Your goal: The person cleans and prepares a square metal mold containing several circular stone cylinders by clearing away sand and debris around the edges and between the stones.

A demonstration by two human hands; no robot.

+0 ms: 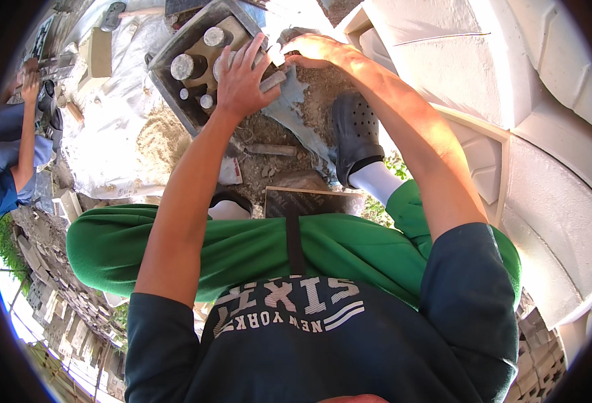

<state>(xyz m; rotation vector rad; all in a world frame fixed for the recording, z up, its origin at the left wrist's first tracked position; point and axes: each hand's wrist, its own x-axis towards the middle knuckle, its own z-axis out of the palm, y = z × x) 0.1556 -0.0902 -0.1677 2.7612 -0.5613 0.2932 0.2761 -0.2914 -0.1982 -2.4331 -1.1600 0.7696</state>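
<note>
My left hand lies palm down over a dark grey box-shaped mould, its fingers stretched out and spread. Dark upright cylinders with pale, crusted tops, such as this cylinder, stand inside the mould amid tan material. Close to the left thumb is a short grey bar at the mould's near right edge. My right hand is at the mould's right side, fingers bent toward the thumb. Glare washes out a small whitish piece at its fingertips; what exactly it is cannot be made out.
Large white moulded blocks rise on the right. A grey clog is on my foot beside torn blue cloth. White sheeting bears a sand pile and a beige block. Another person sits at far left.
</note>
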